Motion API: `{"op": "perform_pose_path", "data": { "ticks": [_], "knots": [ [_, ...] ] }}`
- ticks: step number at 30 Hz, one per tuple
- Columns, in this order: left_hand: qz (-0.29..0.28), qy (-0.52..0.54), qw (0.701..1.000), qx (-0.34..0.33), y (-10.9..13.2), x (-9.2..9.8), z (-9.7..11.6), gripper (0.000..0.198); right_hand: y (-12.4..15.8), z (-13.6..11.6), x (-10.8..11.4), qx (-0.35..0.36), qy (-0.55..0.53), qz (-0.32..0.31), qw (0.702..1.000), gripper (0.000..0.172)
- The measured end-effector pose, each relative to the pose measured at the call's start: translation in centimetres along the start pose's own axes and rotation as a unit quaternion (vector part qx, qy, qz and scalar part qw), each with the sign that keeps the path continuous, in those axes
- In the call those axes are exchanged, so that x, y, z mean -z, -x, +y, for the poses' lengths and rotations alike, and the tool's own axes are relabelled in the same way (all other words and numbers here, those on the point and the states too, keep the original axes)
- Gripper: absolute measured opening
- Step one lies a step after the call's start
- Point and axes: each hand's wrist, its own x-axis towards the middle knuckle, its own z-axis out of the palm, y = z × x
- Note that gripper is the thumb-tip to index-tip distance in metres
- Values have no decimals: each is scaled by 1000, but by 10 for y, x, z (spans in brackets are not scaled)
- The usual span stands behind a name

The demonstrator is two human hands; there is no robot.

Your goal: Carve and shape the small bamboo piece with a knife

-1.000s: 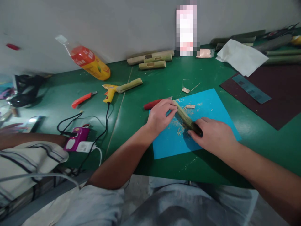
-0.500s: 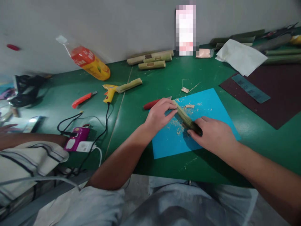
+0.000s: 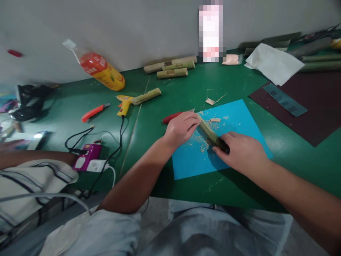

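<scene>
1. Shows grey clothing (image 3: 202,231) closest, below the table rim; has another person's forearm (image 3: 34,159) at near left.
2. Grips the near right end of a bamboo tube (image 3: 209,134) with the right hand (image 3: 241,149), thumb and fingers closed around it.
3. Slants along its long axis from near right to far left, above the blue sheet (image 3: 245,135); points one end into the right palm, the other toward the left fingertips.
4. Looks streaked green, paler toward the far end, dark at the near end.
5. Touches the tube's far end with the left hand (image 3: 181,128), fingers bunched narrow on it.
6. Bears scattered shavings (image 3: 204,145) and a small wood chip (image 3: 215,120) on the sheet, laid askew on a glossy green tabletop (image 3: 149,135).
7. Has a red-handled knife (image 3: 170,118) just beyond the left hand.
8. Carries on the left a purple power block (image 3: 92,151), an orange utility knife (image 3: 96,113) and a yellow glue gun (image 3: 123,105), with a cut bamboo piece (image 3: 147,96) beside the last; on the right, a dark maroon sheet (image 3: 314,113).
9. Ends at a plain grey wall (image 3: 160,28), with a tilted drink bottle (image 3: 101,69) at far left, notched bamboo lengths (image 3: 173,73) at far middle, white paper (image 3: 274,64) at far right.
</scene>
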Motion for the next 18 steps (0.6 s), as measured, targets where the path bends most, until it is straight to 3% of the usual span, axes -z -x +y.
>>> {"op": "perform_pose_path", "data": {
  "ticks": [7,18],
  "knots": [
    [5,-11,999,41,2,0,3,19,0,0,2,-10,-6,-5,1000,29],
    [-7,38,995,93,2,-2,0,8,-1,2,3,-15,-15,-11,1000,29]
  ]
}}
